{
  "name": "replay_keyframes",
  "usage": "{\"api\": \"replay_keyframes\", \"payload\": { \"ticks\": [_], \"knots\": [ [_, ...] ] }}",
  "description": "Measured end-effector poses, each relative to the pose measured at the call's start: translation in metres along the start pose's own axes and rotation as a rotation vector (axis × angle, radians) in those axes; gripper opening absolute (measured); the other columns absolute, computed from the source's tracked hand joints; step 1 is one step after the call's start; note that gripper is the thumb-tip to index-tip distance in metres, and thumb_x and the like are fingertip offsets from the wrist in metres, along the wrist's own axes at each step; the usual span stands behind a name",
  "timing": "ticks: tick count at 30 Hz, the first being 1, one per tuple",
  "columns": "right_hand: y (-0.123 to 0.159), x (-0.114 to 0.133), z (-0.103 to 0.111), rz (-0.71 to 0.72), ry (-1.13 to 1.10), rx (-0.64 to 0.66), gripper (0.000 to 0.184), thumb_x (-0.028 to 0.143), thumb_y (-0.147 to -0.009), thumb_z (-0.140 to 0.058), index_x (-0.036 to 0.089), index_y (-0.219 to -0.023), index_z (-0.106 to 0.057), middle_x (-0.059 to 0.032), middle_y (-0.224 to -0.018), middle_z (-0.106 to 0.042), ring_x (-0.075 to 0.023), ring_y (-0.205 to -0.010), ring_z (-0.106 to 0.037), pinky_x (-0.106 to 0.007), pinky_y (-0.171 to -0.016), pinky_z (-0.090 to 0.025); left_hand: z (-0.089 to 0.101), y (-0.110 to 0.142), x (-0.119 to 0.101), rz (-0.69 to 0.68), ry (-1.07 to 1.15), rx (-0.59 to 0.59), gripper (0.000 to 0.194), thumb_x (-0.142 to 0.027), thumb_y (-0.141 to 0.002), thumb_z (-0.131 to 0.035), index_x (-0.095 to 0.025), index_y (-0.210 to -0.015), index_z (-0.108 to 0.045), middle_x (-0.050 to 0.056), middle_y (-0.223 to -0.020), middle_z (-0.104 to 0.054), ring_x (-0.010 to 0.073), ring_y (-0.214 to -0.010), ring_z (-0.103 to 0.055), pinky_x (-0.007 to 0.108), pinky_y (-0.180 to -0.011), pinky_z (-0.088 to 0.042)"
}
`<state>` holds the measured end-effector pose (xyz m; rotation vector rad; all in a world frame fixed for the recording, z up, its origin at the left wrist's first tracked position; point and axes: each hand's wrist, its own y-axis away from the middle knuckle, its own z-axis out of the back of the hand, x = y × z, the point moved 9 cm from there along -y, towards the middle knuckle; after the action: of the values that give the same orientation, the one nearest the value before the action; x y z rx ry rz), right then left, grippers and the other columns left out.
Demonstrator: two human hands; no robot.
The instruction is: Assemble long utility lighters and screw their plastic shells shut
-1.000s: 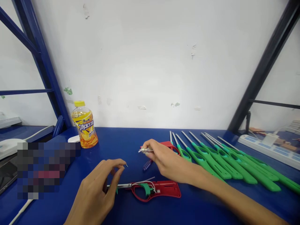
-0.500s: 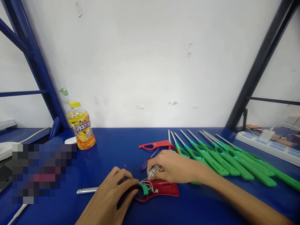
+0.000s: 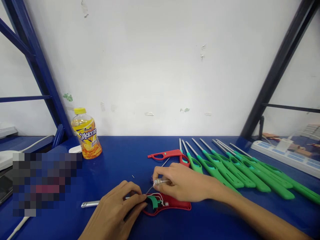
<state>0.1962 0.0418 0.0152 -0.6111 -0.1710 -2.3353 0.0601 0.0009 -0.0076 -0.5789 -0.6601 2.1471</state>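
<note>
An opened red gas lighter [image 3: 183, 205] lies on the table, with a green trigger [image 3: 153, 202], a white wire [image 3: 157, 194] and small inner parts showing in its handle shell. My left hand [image 3: 116, 208] pinches it near the trigger, fingers closed. From under that hand a silver lighter tube [image 3: 89, 204] sticks out to the left. My right hand [image 3: 181, 182] grips the clear handle of a screwdriver [image 3: 160, 181]. Its thin shaft slants down to the left fingertips, where the tip is hard to make out.
Several green long-neck lighters [image 3: 231, 170] lie side by side at right. A red lighter shell half [image 3: 167, 154] sits behind my right hand. A drink bottle [image 3: 87, 136] stands at left, a power strip [image 3: 287, 155] at far right. One tiny screw [image 3: 133, 176] lies on the table [image 3: 120, 156].
My right hand has lowered and tilted the screwdriver, its handle now lying flatter and further left. It covers more of the purple-handled screwdriver behind. My left hand has barely shifted.
</note>
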Motion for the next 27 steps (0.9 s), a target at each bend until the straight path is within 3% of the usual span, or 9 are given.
{"api": "replay_keyframes", "payload": {
  "ticks": [8,12,16,19,23,27],
  "knots": [
    [0.000,0.001,-0.008,-0.004,0.031,0.063,0.010,0.021,-0.095,-0.058,0.022,-0.092,-0.068,0.0075,-0.057,-0.055,-0.0103,-0.048,-0.043,-0.025,-0.053,-0.028,0.002,-0.004,0.000,0.038,0.014,-0.002,0.019,-0.018,-0.102,-0.054,-0.028,-0.101,-0.070,0.001,-0.095,-0.071,0.0162,-0.080,-0.073,0.024,-0.070,-0.059],
    [-0.001,0.002,-0.008,0.052,0.072,0.042,0.014,0.017,-0.093,-0.058,0.022,-0.086,-0.069,0.0067,-0.059,-0.054,-0.0110,-0.052,-0.043,-0.026,-0.057,-0.030,0.003,-0.004,-0.001,0.049,0.002,0.005,0.021,-0.015,-0.100,-0.052,-0.029,-0.099,-0.068,0.000,-0.095,-0.071,0.0176,-0.081,-0.071,0.028,-0.072,-0.060],
    [0.000,0.006,-0.002,0.071,0.059,-0.007,0.017,0.012,-0.092,-0.057,0.022,-0.094,-0.071,0.0070,-0.060,-0.057,-0.0112,-0.052,-0.043,-0.025,-0.057,-0.030,0.003,-0.005,-0.001,0.078,-0.026,-0.023,0.017,-0.018,-0.099,-0.057,-0.030,-0.106,-0.067,0.000,-0.101,-0.074,0.0207,-0.089,-0.072,0.033,-0.081,-0.060],
    [0.001,0.006,0.002,0.053,0.032,-0.043,0.014,0.017,-0.094,-0.058,0.022,-0.097,-0.071,0.0071,-0.060,-0.057,-0.0109,-0.050,-0.043,-0.025,-0.056,-0.029,0.004,-0.010,0.000,0.105,-0.001,-0.097,0.018,-0.022,-0.099,-0.060,-0.030,-0.114,-0.068,0.000,-0.100,-0.078,0.0205,-0.087,-0.074,0.031,-0.078,-0.060],
    [0.002,0.002,0.006,0.054,0.023,-0.055,0.010,0.028,-0.096,-0.064,0.023,-0.098,-0.073,0.0060,-0.063,-0.061,-0.0115,-0.054,-0.049,-0.025,-0.055,-0.030,0.001,-0.017,0.000,0.103,0.054,-0.127,0.018,-0.018,-0.099,-0.059,-0.029,-0.103,-0.073,-0.002,-0.087,-0.078,0.0177,-0.075,-0.074,0.027,-0.067,-0.059],
    [0.008,0.001,0.013,0.077,0.051,-0.055,0.029,0.049,-0.095,-0.069,0.024,-0.106,-0.075,-0.0004,-0.084,-0.073,-0.0178,-0.073,-0.064,-0.028,-0.063,-0.039,0.000,-0.017,-0.001,0.105,0.099,-0.122,0.022,-0.016,-0.101,-0.054,-0.028,-0.103,-0.073,-0.002,-0.091,-0.076,0.0156,-0.078,-0.074,0.024,-0.070,-0.059]
  ]
}}
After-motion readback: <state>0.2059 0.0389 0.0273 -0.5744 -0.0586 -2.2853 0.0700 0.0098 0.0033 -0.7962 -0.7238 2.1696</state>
